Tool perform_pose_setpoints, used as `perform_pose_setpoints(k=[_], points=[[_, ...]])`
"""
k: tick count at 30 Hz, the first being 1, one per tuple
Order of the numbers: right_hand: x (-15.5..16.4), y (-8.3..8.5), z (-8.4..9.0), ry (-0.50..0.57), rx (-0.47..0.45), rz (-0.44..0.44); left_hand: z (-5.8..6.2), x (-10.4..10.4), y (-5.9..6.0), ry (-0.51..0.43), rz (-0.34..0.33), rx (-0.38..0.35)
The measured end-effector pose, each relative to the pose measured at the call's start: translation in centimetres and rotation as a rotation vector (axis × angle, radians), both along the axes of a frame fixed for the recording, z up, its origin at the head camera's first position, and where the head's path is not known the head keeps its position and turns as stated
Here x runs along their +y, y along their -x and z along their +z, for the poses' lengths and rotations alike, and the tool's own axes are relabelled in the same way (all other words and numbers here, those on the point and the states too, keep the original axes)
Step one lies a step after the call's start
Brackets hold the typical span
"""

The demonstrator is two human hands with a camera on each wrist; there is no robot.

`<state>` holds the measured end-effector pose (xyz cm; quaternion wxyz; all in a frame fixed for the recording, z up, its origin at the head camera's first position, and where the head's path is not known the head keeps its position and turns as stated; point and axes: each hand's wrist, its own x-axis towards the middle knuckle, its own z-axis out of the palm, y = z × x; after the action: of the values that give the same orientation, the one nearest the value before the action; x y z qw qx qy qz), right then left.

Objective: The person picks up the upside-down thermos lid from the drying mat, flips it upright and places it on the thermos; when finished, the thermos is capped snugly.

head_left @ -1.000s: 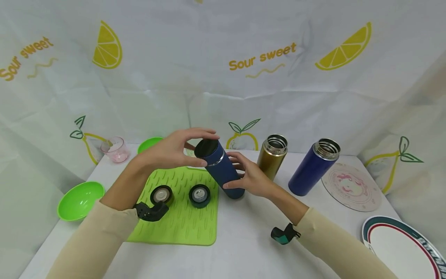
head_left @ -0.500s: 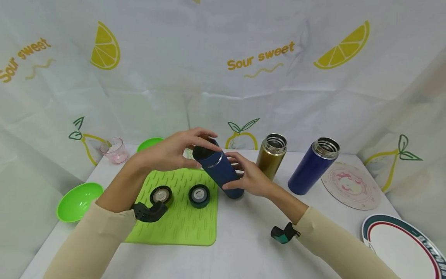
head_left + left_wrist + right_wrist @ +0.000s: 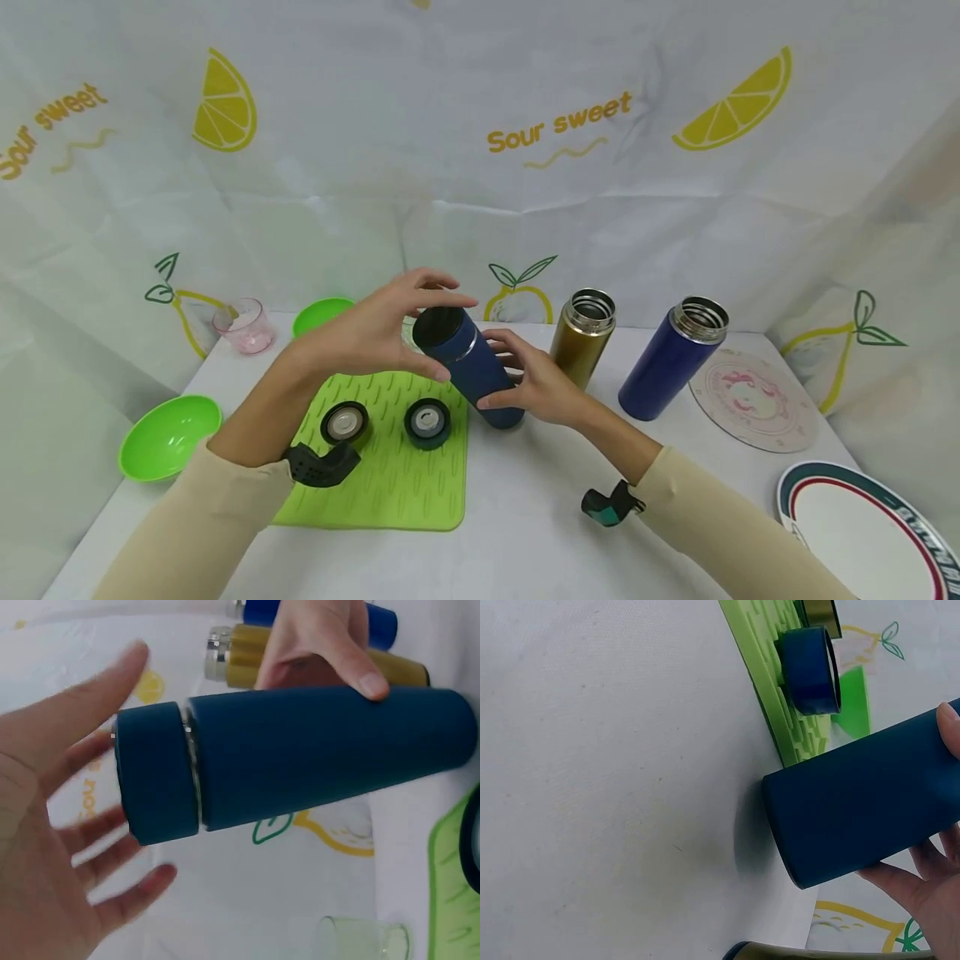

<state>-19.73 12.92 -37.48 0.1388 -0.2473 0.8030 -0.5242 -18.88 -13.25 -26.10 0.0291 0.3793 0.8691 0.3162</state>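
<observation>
A dark navy vacuum flask leans left over the white table, its cap on and a thin silver ring below the cap. My right hand holds the flask's lower body between thumb and fingers. Around the cap, my left hand has its fingers spread; in the left wrist view the thumb stands off the cap and the fingers pass behind it. To the right stand a gold flask and a royal blue flask, both with bare steel necks. Two loose lids, one brownish and one blue, lie upside down.
Under the loose lids is a green ribbed mat. Green bowls and a pink glass cup stand at the left. A round pink-printed board and a white rimmed plate lie at the right.
My left fingers have shifted about the cap and opened wider, the thumb coming lower and away. The right hand keeps its hold and the flask stays nearly in place.
</observation>
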Motion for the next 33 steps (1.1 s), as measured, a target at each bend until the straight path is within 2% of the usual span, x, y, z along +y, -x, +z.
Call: perform_pose_setpoints(k=[2,4,8,10,12,16,18,20,24,26,28,31,33], points=[[0.0,0.0,0.0,-0.008,0.007,-0.001,-0.3,0.3,0.0,0.020,0.068,0.005],[0.1,-0.1,0.1,-0.018,0.009,-0.005,-0.4,0.4,0.0,0.024,0.098,0.017],[0.1,-0.2,0.3,-0.024,0.001,-0.016,-0.2,0.2,0.0,-0.030,0.010,-0.001],[0.0,-0.2,0.3,-0.021,-0.005,-0.019,-0.1,0.1,-0.2,-0.036,-0.008,-0.004],[0.0,-0.2,0.4,-0.018,-0.007,-0.017,-0.1,0.1,-0.3,-0.009,0.030,0.003],[-0.1,-0.2,0.4,-0.011,-0.004,-0.004,-0.3,0.4,-0.4,0.075,0.162,0.032],[-0.1,-0.3,0.4,-0.012,0.000,0.002,-0.4,0.5,-0.5,0.086,0.186,0.038],[-0.2,-0.3,0.4,-0.011,0.002,0.009,-0.4,0.4,-0.5,0.060,0.163,0.025],[-0.3,-0.2,0.5,-0.022,0.003,0.020,-0.3,-0.4,-0.7,-0.030,0.044,-0.032],[-0.3,-0.2,0.5,-0.026,0.003,0.022,-0.2,-0.6,-0.8,-0.046,0.018,-0.055],[-0.3,-0.2,0.5,-0.029,0.008,0.018,-0.2,-0.6,-0.9,-0.013,0.065,-0.048],[-0.3,-0.2,0.5,-0.024,0.013,0.018,-0.3,-0.3,-1.1,0.079,0.180,-0.003],[-0.3,-0.2,0.4,-0.019,0.011,0.022,-0.3,-0.1,-1.2,0.116,0.218,0.028]])
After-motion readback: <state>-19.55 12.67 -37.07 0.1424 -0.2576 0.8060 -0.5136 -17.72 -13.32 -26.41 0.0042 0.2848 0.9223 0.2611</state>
